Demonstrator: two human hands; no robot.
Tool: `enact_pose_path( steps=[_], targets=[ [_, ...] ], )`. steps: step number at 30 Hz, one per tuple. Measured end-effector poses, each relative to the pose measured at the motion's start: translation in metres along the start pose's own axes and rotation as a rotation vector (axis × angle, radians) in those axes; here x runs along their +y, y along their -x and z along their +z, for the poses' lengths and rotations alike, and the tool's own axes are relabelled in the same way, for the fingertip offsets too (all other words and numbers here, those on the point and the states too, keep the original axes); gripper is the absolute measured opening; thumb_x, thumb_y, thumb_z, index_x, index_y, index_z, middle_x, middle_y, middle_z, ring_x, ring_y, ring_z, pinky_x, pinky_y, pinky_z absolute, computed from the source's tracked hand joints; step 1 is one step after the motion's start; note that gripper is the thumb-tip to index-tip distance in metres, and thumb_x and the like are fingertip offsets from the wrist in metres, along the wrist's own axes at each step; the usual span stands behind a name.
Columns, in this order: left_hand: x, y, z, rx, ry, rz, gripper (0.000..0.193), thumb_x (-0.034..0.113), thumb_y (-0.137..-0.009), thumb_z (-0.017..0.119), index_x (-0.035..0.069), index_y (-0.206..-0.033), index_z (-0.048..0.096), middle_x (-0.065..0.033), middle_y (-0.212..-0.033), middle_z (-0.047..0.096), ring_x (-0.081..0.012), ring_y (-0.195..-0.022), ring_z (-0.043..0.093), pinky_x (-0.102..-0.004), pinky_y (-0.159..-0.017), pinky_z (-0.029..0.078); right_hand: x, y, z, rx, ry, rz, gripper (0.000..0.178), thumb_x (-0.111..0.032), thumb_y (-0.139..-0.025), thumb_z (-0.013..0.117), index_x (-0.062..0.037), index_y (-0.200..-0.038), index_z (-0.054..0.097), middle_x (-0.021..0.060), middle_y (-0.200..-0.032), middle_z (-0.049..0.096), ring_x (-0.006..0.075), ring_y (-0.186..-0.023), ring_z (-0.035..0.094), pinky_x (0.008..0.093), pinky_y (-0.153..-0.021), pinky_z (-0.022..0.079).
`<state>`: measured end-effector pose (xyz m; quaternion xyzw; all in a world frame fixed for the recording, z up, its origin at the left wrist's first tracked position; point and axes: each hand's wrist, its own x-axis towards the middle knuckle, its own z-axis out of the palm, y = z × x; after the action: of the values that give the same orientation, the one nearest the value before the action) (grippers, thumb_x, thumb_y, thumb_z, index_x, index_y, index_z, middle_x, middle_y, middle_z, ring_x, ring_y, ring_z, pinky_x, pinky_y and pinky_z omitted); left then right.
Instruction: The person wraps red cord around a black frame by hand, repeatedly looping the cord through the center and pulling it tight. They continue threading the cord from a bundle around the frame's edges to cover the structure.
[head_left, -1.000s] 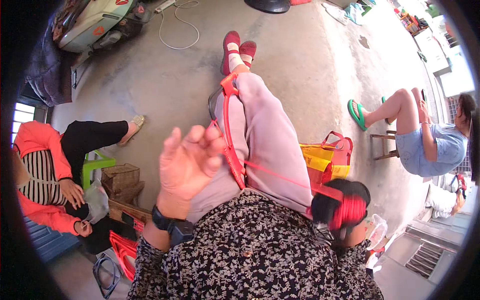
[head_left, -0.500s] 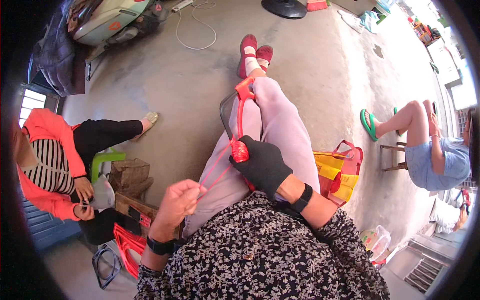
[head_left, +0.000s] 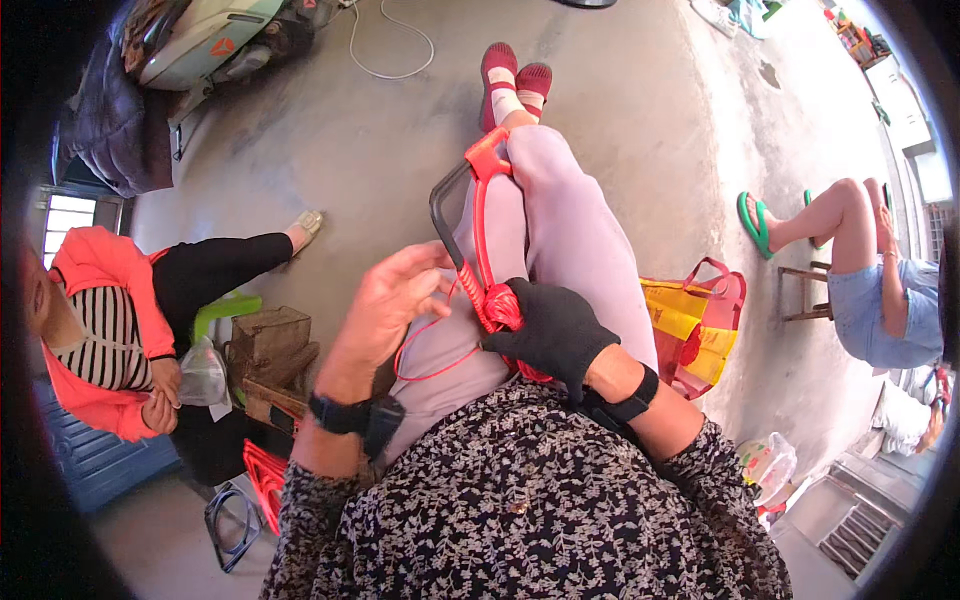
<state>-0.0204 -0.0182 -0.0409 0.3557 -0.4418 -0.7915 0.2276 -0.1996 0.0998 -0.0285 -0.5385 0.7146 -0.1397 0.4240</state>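
A bent frame (head_left: 440,205), partly black tube and partly wrapped in red, rests along my thighs with a red block-like piece at its far corner. My right hand (head_left: 553,335), in a black fingerless glove, closes around a shiny ball of red cord (head_left: 503,308) beside the frame's near end. Red coils wind tightly round the tube next to that ball. Close to the tube's left side is my bare left hand (head_left: 392,300), its fingers loosely curled and apart, slightly blurred. A slack loop of red cord (head_left: 400,365) hangs below it over my left thigh.
A person in a coral jacket (head_left: 110,260) sits at left beside a wooden box (head_left: 268,345) and red frames (head_left: 262,480). At right, a person in green flip-flops (head_left: 755,225) sits on a stool (head_left: 800,290). A yellow-and-red bag (head_left: 690,320) stands by my right leg.
My left hand has moved up and right, from pinching taut cord to loose fingers beside the tube. The cord has slackened into a loop. The ball and right hand have shifted slightly right and down.
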Motion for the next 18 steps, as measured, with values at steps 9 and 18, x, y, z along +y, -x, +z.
enact_pose_path(
  steps=[9,18],
  targets=[
    [-0.018,-0.009,-0.010,-0.072,-0.170,-0.021,0.027,0.015,-0.089,0.062,-0.002,-0.110,0.061,-0.0003,-0.078,0.060,-0.0067,-0.054,0.052,-0.0207,-0.051,0.043,0.007,-0.002,0.014,0.121,-0.015,-0.151,0.041,-0.032,-0.075,0.072,-0.0045,-0.098,0.053,0.0178,-0.090,0.061,0.0366,-0.084,0.062,0.0450,-0.070,0.049],
    [-0.016,0.003,-0.002,-0.099,-0.208,-0.074,0.016,0.013,-0.093,0.058,0.001,-0.101,0.063,0.0008,-0.075,0.060,-0.0040,-0.060,0.051,-0.0189,-0.052,0.040,0.010,-0.003,0.019,0.121,0.021,-0.184,0.038,-0.031,-0.075,0.072,-0.0044,-0.095,0.053,0.0183,-0.088,0.061,0.0382,-0.080,0.062,0.0460,-0.068,0.049]
  ],
)
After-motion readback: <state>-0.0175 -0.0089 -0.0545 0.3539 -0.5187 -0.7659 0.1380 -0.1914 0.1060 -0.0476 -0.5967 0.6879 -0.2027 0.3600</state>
